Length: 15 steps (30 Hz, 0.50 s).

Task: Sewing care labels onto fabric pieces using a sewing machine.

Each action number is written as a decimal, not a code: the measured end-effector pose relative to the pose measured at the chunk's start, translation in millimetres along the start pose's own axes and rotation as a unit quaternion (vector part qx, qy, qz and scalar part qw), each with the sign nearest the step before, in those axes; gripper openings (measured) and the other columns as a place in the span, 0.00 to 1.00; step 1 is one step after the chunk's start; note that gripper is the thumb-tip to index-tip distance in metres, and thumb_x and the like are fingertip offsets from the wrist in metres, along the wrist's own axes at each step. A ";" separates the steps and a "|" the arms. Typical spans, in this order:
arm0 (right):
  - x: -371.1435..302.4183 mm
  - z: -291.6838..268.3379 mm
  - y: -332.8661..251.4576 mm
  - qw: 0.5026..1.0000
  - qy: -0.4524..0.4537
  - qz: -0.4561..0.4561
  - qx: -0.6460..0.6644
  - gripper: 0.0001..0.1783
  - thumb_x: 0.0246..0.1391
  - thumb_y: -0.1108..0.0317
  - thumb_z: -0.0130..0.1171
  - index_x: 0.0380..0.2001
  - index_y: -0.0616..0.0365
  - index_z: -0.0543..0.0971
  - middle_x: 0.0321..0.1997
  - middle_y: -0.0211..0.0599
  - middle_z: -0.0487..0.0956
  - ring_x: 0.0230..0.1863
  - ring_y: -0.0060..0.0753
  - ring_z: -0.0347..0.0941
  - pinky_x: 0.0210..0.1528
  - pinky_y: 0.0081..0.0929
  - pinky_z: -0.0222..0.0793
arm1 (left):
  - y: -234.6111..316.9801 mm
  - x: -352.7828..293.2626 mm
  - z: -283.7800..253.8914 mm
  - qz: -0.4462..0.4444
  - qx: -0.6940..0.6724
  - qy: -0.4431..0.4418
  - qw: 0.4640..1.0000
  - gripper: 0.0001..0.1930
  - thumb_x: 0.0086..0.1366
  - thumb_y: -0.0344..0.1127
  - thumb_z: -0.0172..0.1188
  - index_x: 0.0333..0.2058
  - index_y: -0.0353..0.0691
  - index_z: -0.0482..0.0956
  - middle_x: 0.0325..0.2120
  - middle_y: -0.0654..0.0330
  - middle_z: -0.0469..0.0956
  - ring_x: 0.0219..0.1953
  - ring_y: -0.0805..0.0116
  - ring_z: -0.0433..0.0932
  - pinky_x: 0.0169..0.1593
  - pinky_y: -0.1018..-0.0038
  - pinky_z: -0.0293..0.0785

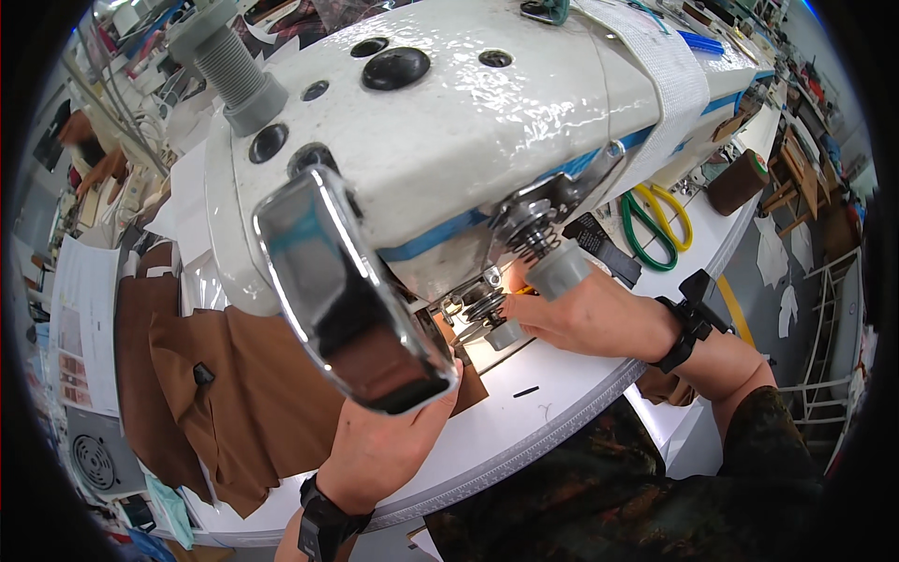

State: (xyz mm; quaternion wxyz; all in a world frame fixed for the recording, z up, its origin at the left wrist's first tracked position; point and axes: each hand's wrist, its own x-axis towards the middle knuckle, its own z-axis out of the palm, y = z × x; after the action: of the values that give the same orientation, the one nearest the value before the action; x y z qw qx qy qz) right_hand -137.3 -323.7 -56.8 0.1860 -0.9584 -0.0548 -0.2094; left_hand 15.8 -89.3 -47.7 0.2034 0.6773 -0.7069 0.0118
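A white sewing machine (468, 112) with a blue stripe fills the upper middle, and its chrome cover (323, 272) hides part of the work. My left hand (384, 450) lies at the brown fabric (253, 384), just below that cover, its fingers mostly behind the chrome. On the other side, my right hand (595, 314) reaches in under the machine arm, beside the tension dials (487, 314). Its fingertips are hidden behind the dials and grey knob (559, 269), so what they hold, if anything, does not show. Brown fabric spreads leftward from my left hand over the table.
Scissors with green and yellow handles (649, 229) lie right of the machine, near a dark phone-like device (599, 245) and a brown thread spool (738, 183). The white table (562, 375) has a curved edge with a measuring tape along it. Printed sheets (84, 318) stand at far left.
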 end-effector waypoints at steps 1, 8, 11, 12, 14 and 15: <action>-0.5 0.2 -0.7 1.000 -0.006 0.001 -0.006 0.14 0.55 0.69 0.68 0.46 0.52 0.83 0.34 0.37 0.72 0.38 0.41 0.75 0.40 0.35 0.73 | -0.5 0.5 0.1 0.005 0.004 0.006 1.000 0.19 0.56 0.24 0.65 0.48 0.35 0.86 0.50 0.58 0.84 0.53 0.63 0.82 0.56 0.66 0.76; -5.2 4.0 0.1 1.000 -0.001 -0.018 -0.023 0.13 0.56 0.70 0.65 0.46 0.54 0.83 0.34 0.36 0.72 0.37 0.39 0.74 0.40 0.35 0.73 | -1.9 -0.1 0.6 0.016 0.018 0.006 1.000 0.19 0.57 0.24 0.65 0.48 0.36 0.86 0.50 0.59 0.84 0.54 0.64 0.83 0.56 0.66 0.77; -5.5 4.2 0.7 0.999 0.009 -0.022 -0.023 0.14 0.55 0.70 0.66 0.46 0.53 0.83 0.34 0.35 0.72 0.37 0.39 0.74 0.40 0.34 0.73 | -0.7 -0.5 -0.7 0.015 0.031 0.002 0.999 0.19 0.57 0.24 0.64 0.49 0.36 0.86 0.50 0.59 0.85 0.54 0.65 0.83 0.56 0.66 0.77; -5.6 3.7 0.6 0.999 0.009 -0.022 -0.023 0.14 0.55 0.70 0.66 0.46 0.53 0.83 0.34 0.35 0.72 0.37 0.39 0.74 0.40 0.34 0.73 | -0.7 -0.9 -1.1 0.015 0.030 0.002 0.999 0.19 0.57 0.24 0.64 0.49 0.36 0.86 0.50 0.59 0.85 0.54 0.65 0.83 0.56 0.66 0.77; -6.0 2.0 0.0 0.999 0.022 -0.022 -0.019 0.16 0.53 0.70 0.68 0.47 0.52 0.83 0.34 0.35 0.72 0.36 0.39 0.74 0.40 0.34 0.73 | -1.1 -1.8 -1.8 0.011 0.027 -0.013 0.999 0.19 0.57 0.24 0.64 0.49 0.36 0.86 0.50 0.60 0.84 0.54 0.65 0.82 0.57 0.66 0.76; -6.3 1.8 0.0 0.999 0.022 -0.022 -0.018 0.16 0.53 0.70 0.68 0.47 0.52 0.83 0.34 0.35 0.72 0.36 0.39 0.74 0.40 0.34 0.73 | -1.1 -1.5 -1.6 0.011 0.027 -0.013 0.999 0.19 0.57 0.24 0.64 0.49 0.36 0.86 0.50 0.60 0.84 0.54 0.65 0.82 0.57 0.66 0.76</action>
State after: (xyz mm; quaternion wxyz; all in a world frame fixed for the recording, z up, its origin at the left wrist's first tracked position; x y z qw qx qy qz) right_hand -142.3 -323.1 -61.0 0.1652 -0.9554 -0.0678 -0.2354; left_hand 17.3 -87.5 -47.0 0.1753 0.6751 -0.7162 0.0243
